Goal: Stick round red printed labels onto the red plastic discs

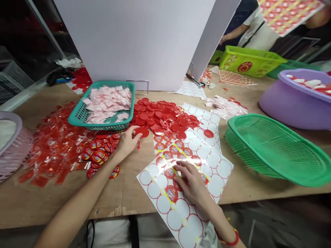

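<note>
My left hand (129, 142) pinches a flat red plastic disc (142, 132) with a short stem at its edge, just in front of the teal basket. My right hand (190, 179) is over a sheet of round stickers (178, 210), its thumb and bent fingers closed at a red printed sticker (170, 172). Many of the sheet's circles are bare white with red rims. Behind both hands spreads a heap of plain red discs (160, 117). Discs with printed stickers (99, 156) lie in a pile beside my left wrist.
The teal basket (103, 126) holds small pale pink packets. Red clear-wrapped packets (57, 144) cover the left side. A green basket (274, 148) and a purple tub (292, 103) stand right. A white panel (139, 41) rises behind. People stand beyond a lime basket (250, 62).
</note>
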{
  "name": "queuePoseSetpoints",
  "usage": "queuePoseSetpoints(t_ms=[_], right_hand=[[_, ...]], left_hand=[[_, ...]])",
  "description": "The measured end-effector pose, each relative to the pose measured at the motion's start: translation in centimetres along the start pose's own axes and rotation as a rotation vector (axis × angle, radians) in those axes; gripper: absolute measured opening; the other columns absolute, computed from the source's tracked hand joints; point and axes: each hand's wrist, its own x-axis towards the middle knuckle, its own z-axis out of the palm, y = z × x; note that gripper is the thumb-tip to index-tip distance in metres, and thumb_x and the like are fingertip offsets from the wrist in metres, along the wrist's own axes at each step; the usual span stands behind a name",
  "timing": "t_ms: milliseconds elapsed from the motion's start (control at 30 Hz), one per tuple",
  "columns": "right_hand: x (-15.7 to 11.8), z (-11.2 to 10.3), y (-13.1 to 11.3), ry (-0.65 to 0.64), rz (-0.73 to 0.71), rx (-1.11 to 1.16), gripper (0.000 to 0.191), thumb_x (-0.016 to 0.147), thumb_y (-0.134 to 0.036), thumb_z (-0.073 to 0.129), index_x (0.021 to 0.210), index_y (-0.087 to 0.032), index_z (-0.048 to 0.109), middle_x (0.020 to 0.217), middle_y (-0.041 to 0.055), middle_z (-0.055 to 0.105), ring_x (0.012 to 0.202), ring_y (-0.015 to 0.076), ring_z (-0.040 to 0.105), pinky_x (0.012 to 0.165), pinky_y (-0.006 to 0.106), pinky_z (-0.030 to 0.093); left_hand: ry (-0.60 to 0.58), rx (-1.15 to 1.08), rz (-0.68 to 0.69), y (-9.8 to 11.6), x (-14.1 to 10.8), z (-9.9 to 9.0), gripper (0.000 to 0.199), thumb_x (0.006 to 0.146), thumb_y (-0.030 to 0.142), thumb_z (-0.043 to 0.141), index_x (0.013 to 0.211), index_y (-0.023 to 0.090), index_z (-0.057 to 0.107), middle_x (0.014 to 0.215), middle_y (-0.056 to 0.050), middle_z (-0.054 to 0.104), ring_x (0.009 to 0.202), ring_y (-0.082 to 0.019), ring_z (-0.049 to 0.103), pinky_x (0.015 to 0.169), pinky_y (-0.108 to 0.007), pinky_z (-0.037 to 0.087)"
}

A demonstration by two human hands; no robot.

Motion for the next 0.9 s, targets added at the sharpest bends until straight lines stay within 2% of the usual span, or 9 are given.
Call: queuePoseSetpoints(t_ms=[67,167,333,433,533,600,667,800,900], right_hand=[[-0.9,-0.3,0.3,-0.035,-0.053,0.007,0.021,0.084,-0.023,0.051,0.104,-0.019,0.058,0.115,0.013,0.058,0.108,0.0266,0.053,0.087,0.046,0.046],[-2.2,-0.8,0.8,-0.088,-0.103,0.042,0.024,0.085,-0.021,0.05,0.108,-0.021,0.055,0.12,0.0112,0.057,0.115,0.0258,0.049,0.093,0.049,0.043],[-2.9,-0.9,1.4,-0.035,-0.087,0.086,0.027,0.084,-0.019,0.052,0.111,-0.02,0.054,0.12,0.0122,0.058,0.117,0.0252,0.048,0.093,0.049,0.044],[-2.3,-0.5,1.5,0.03,-0.069,0.076,0.026,0.084,-0.018,0.052,0.11,-0.02,0.055,0.116,0.0125,0.059,0.116,0.0252,0.049,0.093,0.049,0.043],[-1.9,-0.3,1.5,0.062,-0.033,0.031,0.024,0.084,-0.018,0.051,0.108,-0.019,0.056,0.116,0.0131,0.059,0.116,0.0265,0.048,0.093,0.051,0.042],[-2.2,-0.3,1.1,0.048,-0.037,0.018,0.023,0.084,-0.017,0.051,0.106,-0.019,0.057,0.117,0.0134,0.059,0.117,0.0268,0.048,0.094,0.052,0.041],[-2.9,-0.5,0.5,0.003,-0.061,0.038,0.023,0.084,-0.016,0.051,0.107,-0.019,0.056,0.119,0.0132,0.057,0.119,0.0262,0.046,0.096,0.052,0.039],[-4.0,-1.1,-0.7,-0.088,-0.105,0.142,0.025,0.084,-0.015,0.051,0.109,-0.02,0.055,0.118,0.011,0.059,0.119,0.0242,0.046,0.099,0.051,0.037],[-4.1,-1.4,-0.5,-0.111,-0.104,0.199,0.025,0.084,-0.015,0.052,0.108,-0.021,0.054,0.115,0.0098,0.061,0.117,0.0233,0.049,0.099,0.051,0.036]], left_hand=[[-0.041,-0.035,-0.034,0.2,-0.2,0.4,0.032,0.078,0.023,0.055,0.109,0.013,0.054,0.068,-0.001,0.061,0.062,-0.015,0.058,0.062,-0.026,0.046],[-0.035,-0.017,-0.012,1.3,-1.8,1.1,0.032,0.077,0.017,0.054,0.109,0.013,0.055,0.092,-0.008,0.061,0.087,-0.021,0.058,0.08,-0.034,0.045],[-0.308,-0.221,0.077,5.1,-7.4,1.7,0.038,0.078,0.02,0.054,0.115,0.015,0.048,0.105,-0.009,0.055,0.095,-0.019,0.056,0.083,-0.032,0.047],[-0.304,-0.272,0.082,7.6,-10.6,0.7,0.046,0.075,0.02,0.057,0.119,0.018,0.046,0.117,-0.01,0.05,0.108,-0.023,0.05,0.09,-0.036,0.043],[-0.445,-0.364,0.063,9.2,-14.0,-0.6,0.017,0.078,0.026,0.053,0.09,0.018,0.062,0.093,-0.007,0.062,0.09,-0.022,0.056,0.081,-0.035,0.045],[-0.76,-0.514,-0.08,9.3,-16.5,-0.7,0.03,0.082,0.037,0.047,0.067,0.016,0.063,0.065,-0.003,0.062,0.065,-0.017,0.058,0.065,-0.029,0.047],[-0.939,-0.715,-0.352,9.0,-18.7,0.0,0.041,0.08,0.049,0.045,0.067,0.015,0.064,0.065,-0.004,0.065,0.063,-0.017,0.06,0.061,-0.028,0.047],[-0.825,-1.087,-0.86,8.4,-21.1,2.1,0.058,0.062,0.064,0.057,0.086,0.012,0.065,0.088,-0.011,0.068,0.075,-0.022,0.065,0.068,-0.033,0.051],[-0.722,-1.132,-0.85,8.5,-21.6,2.7,0.052,0.061,0.06,0.062,0.081,0.011,0.066,0.084,-0.012,0.069,0.076,-0.024,0.064,0.073,-0.035,0.05]])
